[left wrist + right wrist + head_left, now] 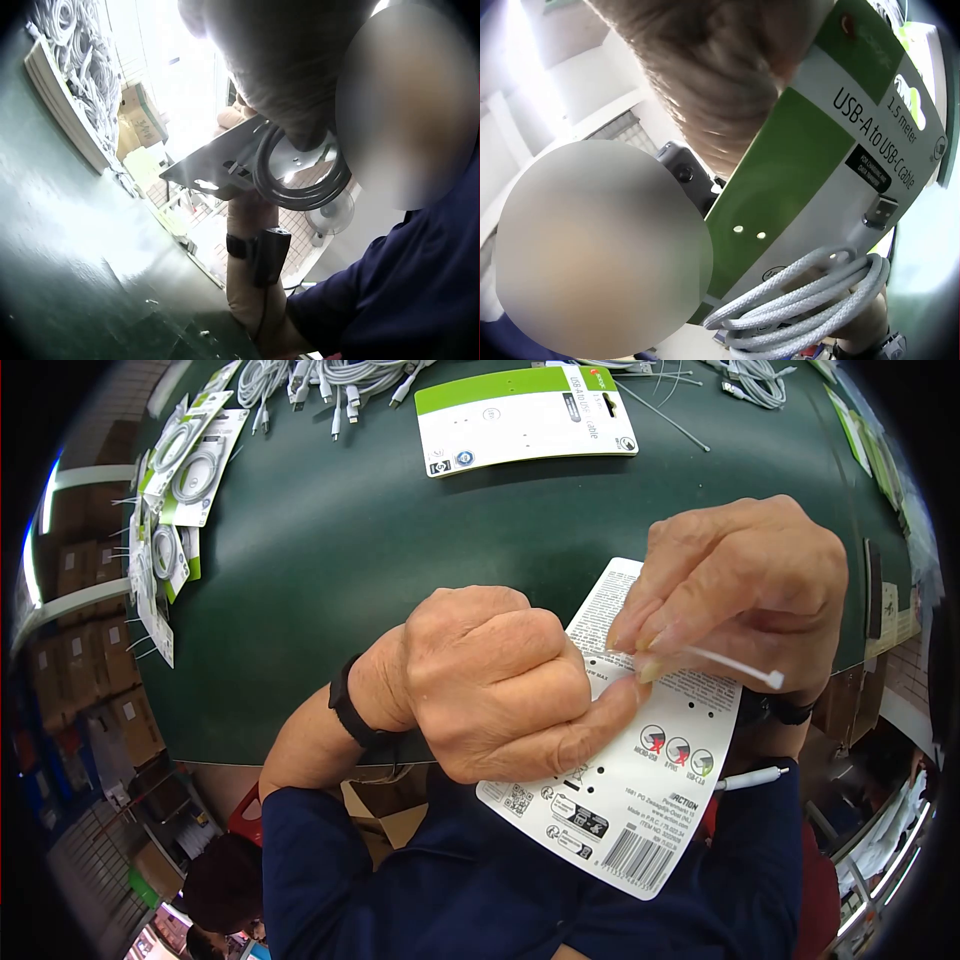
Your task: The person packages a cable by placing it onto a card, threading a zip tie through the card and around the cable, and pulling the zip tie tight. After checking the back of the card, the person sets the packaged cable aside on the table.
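In the head view my left hand [500, 685] grips the left side of a printed cardboard packaging card [640, 800], its thumb over the back face. My right hand [745, 585] pinches a thin white cable tie [725, 660] at the card's upper part, and the tie's small head sticks out to the right. A coiled grey-white braided USB cable [810, 307] lies against the card's green and white front, with its USB-A plug [881, 211] showing. One white cable end [755, 778] pokes out past the card's right edge. The left hand's curled fingertips are hidden in the head view.
On the green table [330, 560], another card [525, 420] lies at the back. Bundled cables [345, 385] are heaped at the far edge, with loose cable ties [665, 418] at the upper right. Carded cables [195, 470] are stacked along the left edge.
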Demonstrator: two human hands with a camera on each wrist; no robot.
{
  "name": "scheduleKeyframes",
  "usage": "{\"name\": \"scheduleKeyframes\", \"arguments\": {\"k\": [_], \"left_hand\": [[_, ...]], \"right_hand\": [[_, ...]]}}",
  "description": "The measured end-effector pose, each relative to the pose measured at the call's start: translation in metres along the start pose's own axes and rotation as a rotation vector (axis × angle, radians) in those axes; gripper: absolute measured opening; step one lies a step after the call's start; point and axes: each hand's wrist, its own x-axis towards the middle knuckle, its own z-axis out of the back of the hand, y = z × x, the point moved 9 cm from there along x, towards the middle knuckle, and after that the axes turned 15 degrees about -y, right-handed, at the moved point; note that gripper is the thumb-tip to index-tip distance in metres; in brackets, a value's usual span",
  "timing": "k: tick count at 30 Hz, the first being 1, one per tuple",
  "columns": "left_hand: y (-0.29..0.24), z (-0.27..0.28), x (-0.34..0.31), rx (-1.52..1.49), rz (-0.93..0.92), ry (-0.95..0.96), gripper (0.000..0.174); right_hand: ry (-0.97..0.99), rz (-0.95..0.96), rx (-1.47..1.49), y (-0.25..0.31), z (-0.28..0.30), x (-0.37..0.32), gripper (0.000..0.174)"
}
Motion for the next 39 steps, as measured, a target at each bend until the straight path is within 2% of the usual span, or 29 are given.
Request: {"name": "scheduleKeyframes", "arguments": {"k": [7,12,15,17,18,20,21,22,23,26,28,30,33,39], "left_hand": [[0.0,-0.004,-0.002,-0.034,0.038,-0.009,0.049],[0.004,-0.003,0.001,-0.022,0.069,-0.042,0.044],[0.009,0.0,0.004,-0.032,0.115,-0.011,0.043],[0.016,0.0,0.005,-0.045,0.159,0.004,0.042],[0.024,0.002,0.004,-0.054,0.194,-0.06,0.041],[0.04,0.006,0.004,-0.071,0.264,-0.194,0.039],[0.049,0.009,0.006,-0.054,0.35,-0.177,0.038],[0.061,0.01,-0.003,-0.055,0.405,-0.305,0.036],[0.069,0.01,-0.006,0.05,0.417,-0.301,0.033],[0.105,0.006,-0.026,-0.005,0.799,-0.476,0.016],[0.135,-0.01,-0.035,-0.52,1.248,-0.798,0.013],[0.149,-0.022,-0.038,-0.606,1.281,-0.884,0.013],[0.158,-0.037,-0.042,-0.687,1.344,-0.974,0.018],[0.15,-0.052,-0.038,-0.772,1.361,-1.001,0.023]], "right_hand": [[0.163,-0.092,-0.066,-0.015,-0.013,-0.003,0.01],[0.169,-0.174,-0.055,-0.019,-0.01,-0.003,0.011],[0.047,-0.146,-0.043,-0.015,0.0,0.002,0.015],[-0.259,-0.134,0.077,-0.01,0.022,0.002,0.018],[-0.406,-0.122,0.141,-0.01,0.034,0.001,0.019],[-0.558,0.08,0.105,-0.001,0.068,-0.004,0.02],[-0.638,0.164,0.097,0.004,0.078,-0.008,0.018],[-0.716,0.247,0.092,0.01,0.085,-0.012,0.016],[-0.785,0.304,-0.027,0.015,0.088,-0.016,0.021],[-0.607,0.554,-0.341,0.034,0.06,-0.013,0.023],[-0.463,0.612,-0.504,0.039,0.032,-0.006,0.03],[-0.379,0.661,-0.761,0.033,0.009,-0.004,0.031],[-0.353,0.68,-0.97,0.015,-0.005,-0.004,0.034],[-0.328,0.679,-1.128,-0.002,-0.002,-0.002,0.028]]}}
